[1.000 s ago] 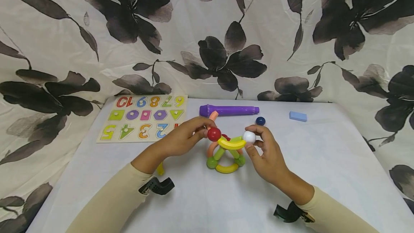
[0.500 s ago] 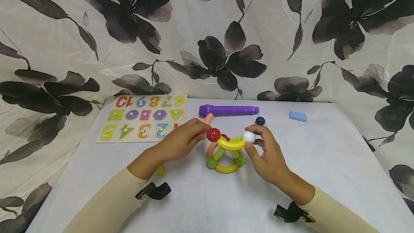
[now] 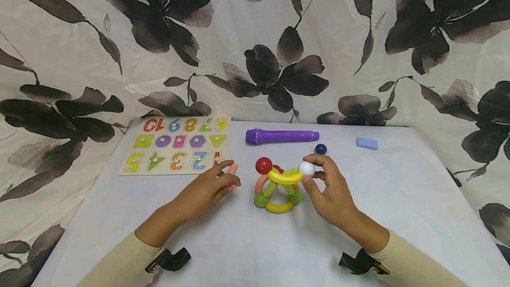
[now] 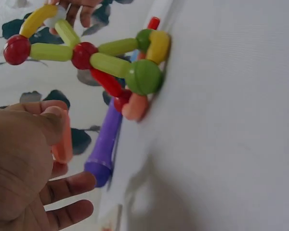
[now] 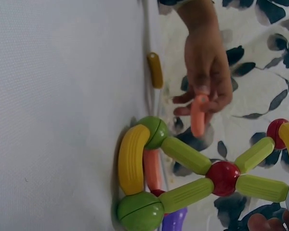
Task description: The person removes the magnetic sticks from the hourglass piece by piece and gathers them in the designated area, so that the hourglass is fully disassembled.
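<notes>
A magnetic ball-and-stick construction stands mid-table, with a red ball [image 3: 264, 165], a yellow curved stick [image 3: 285, 177], light green sticks [image 5: 185, 155] and green balls [image 4: 144, 77] at its foot. At its upper right my right hand [image 3: 334, 196] pinches the white ball [image 3: 306, 169] between thumb and fingers. Left of the construction, apart from it, my left hand [image 3: 201, 196] pinches a salmon-coloured curved stick [image 4: 63, 139]. The other fingers of that hand are spread, as the left wrist view shows.
A number-and-shape puzzle board [image 3: 167, 174] lies at the back left. Behind the construction is a purple toy microphone [image 3: 283, 136]. A dark blue ball [image 3: 320, 149] and a light blue block [image 3: 367, 143] are on the right. One loose yellow stick [image 5: 155, 70] appears in the right wrist view.
My left hand has drawn away from the red ball toward the left and nearer, carrying the salmon-coloured stick with it. The right hand and the construction have stayed almost still.
</notes>
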Demonstrator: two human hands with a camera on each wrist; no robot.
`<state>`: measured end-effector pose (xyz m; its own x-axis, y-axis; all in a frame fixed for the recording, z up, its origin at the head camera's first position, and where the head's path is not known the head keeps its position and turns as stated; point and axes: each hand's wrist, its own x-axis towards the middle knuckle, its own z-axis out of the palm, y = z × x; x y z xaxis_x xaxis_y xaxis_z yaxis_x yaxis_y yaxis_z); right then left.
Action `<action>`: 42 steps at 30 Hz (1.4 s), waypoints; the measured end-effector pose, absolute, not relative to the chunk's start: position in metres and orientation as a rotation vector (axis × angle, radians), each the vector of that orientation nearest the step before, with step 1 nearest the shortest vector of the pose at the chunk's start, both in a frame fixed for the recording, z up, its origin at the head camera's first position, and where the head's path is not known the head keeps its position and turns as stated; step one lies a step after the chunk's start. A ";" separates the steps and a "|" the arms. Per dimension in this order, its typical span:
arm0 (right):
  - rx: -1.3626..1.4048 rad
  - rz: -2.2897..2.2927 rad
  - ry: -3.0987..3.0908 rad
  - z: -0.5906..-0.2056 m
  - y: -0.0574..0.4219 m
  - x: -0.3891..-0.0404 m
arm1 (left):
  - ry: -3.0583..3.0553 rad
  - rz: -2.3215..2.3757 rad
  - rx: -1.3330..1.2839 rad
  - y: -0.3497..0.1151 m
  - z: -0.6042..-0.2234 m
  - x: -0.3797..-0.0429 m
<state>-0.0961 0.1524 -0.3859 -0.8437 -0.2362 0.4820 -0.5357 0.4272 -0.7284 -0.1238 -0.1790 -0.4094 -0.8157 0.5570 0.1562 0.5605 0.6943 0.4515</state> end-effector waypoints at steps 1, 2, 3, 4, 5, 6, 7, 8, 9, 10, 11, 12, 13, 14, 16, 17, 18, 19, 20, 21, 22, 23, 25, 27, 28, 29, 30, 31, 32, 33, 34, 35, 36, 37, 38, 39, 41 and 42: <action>0.666 1.380 -2.378 -0.386 0.152 -0.096 | -2.876 -0.757 -0.962 -0.181 -0.412 -0.122; 0.665 1.382 -2.375 -0.386 0.152 -0.096 | -2.866 -0.738 -0.974 -0.183 -0.414 -0.119; 0.664 1.386 -2.372 -0.386 0.152 -0.096 | -2.858 -0.718 -0.983 -0.185 -0.416 -0.117; 0.663 1.391 -2.369 -0.386 0.152 -0.096 | -2.849 -0.698 -0.993 -0.186 -0.418 -0.115; 0.665 1.390 -2.368 -0.386 0.152 -0.096 | -2.848 -0.686 -0.998 -0.188 -0.420 -0.113; 0.663 1.392 -2.367 -0.386 0.152 -0.097 | -2.846 -0.679 -1.007 -0.189 -0.422 -0.111; 0.662 1.393 -2.368 -0.386 0.152 -0.097 | -2.849 -0.673 -1.013 -0.190 -0.423 -0.109; 0.660 1.393 -2.368 -0.386 0.152 -0.097 | -2.854 -0.664 -1.018 -0.191 -0.425 -0.107; 0.661 1.388 -2.370 -0.387 0.152 -0.097 | -2.864 -0.663 -1.018 -0.192 -0.426 -0.106; 0.661 1.385 -2.372 -0.387 0.152 -0.097 | -2.869 -0.660 -1.019 -0.193 -0.428 -0.104; 0.662 1.383 -2.374 -0.387 0.152 -0.097 | -2.873 -0.658 -1.020 -0.193 -0.429 -0.103; 0.661 1.382 -2.377 -0.387 0.152 -0.097 | -2.872 -0.651 -1.021 -0.194 -0.430 -0.102; 0.663 1.380 -2.378 -0.387 0.153 -0.097 | -2.873 -0.644 -1.020 -0.194 -0.431 -0.102; 0.665 1.379 -2.377 -0.387 0.153 -0.097 | -2.871 -0.637 -1.017 -0.194 -0.432 -0.101; 0.668 1.381 -2.375 -0.387 0.153 -0.097 | -2.880 -0.633 -0.995 -0.195 -0.433 -0.101; 0.669 1.383 -2.373 -0.387 0.153 -0.097 | -2.888 -0.628 -0.974 -0.195 -0.433 -0.101; 0.670 1.382 -2.372 -0.388 0.153 -0.097 | -2.901 -0.624 -0.949 -0.195 -0.433 -0.101; 0.670 1.384 -2.371 -0.388 0.153 -0.097 | -2.919 -0.624 -0.922 -0.195 -0.433 -0.101; 0.669 1.386 -2.369 -0.388 0.153 -0.097 | -2.935 -0.627 -0.893 -0.196 -0.432 -0.102; 0.668 1.387 -2.369 -0.388 0.153 -0.097 | -2.947 -0.629 -0.868 -0.197 -0.432 -0.103; 0.666 1.391 -2.368 -0.388 0.153 -0.097 | -2.956 -0.631 -0.846 -0.199 -0.432 -0.104; 0.666 1.394 -2.366 -0.388 0.153 -0.097 | -2.961 -0.633 -0.831 -0.201 -0.433 -0.105; 0.667 1.397 -2.362 -0.388 0.153 -0.097 | -2.970 -0.659 -0.805 -0.206 -0.432 -0.106; 0.669 1.397 -2.360 -0.388 0.153 -0.096 | -2.965 -0.686 -0.791 -0.212 -0.434 -0.108; 0.672 1.399 -2.358 -0.388 0.153 -0.096 | -2.969 -0.703 -0.777 -0.215 -0.434 -0.109; 0.673 1.400 -2.356 -0.388 0.153 -0.096 | -2.973 -0.720 -0.763 -0.218 -0.435 -0.109; 0.673 1.401 -2.356 -0.388 0.153 -0.096 | -2.979 -0.738 -0.745 -0.221 -0.435 -0.110; 0.672 1.400 -2.357 -0.388 0.153 -0.096 | -2.985 -0.749 -0.732 -0.224 -0.436 -0.110; 0.670 1.402 -2.358 -0.388 0.153 -0.096 | -2.989 -0.763 -0.724 -0.227 -0.437 -0.111; 0.669 1.404 -2.359 -0.388 0.153 -0.096 | -2.992 -0.777 -0.718 -0.229 -0.439 -0.111; 0.667 1.404 -2.360 -0.388 0.153 -0.096 | -2.997 -0.783 -0.712 -0.231 -0.440 -0.111; 0.666 1.403 -2.362 -0.388 0.153 -0.097 | -2.997 -0.792 -0.712 -0.233 -0.440 -0.111; 0.665 1.402 -2.364 -0.388 0.153 -0.097 | -2.997 -0.792 -0.716 -0.234 -0.440 -0.110; 0.664 1.402 -2.365 -0.389 0.153 -0.097 | -2.998 -0.793 -0.718 -0.235 -0.441 -0.110; 0.666 1.403 -2.365 -0.389 0.153 -0.097 | -3.000 -0.794 -0.719 -0.236 -0.441 -0.110; 0.666 1.403 -2.365 -0.389 0.153 -0.097 | -3.004 -0.784 -0.717 -0.237 -0.441 -0.109; 0.669 1.405 -2.365 -0.389 0.153 -0.097 | -3.014 -0.767 -0.710 -0.239 -0.441 -0.107; 0.670 1.406 -2.365 -0.390 0.153 -0.097 | -3.020 -0.758 -0.706 -0.239 -0.440 -0.106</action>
<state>-0.0970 0.1535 -0.3896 -0.8432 -0.2342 0.4840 -0.5370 0.4095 -0.7375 -0.1064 -0.2394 -0.4405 -0.9009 0.4303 0.0565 0.4059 0.7896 0.4602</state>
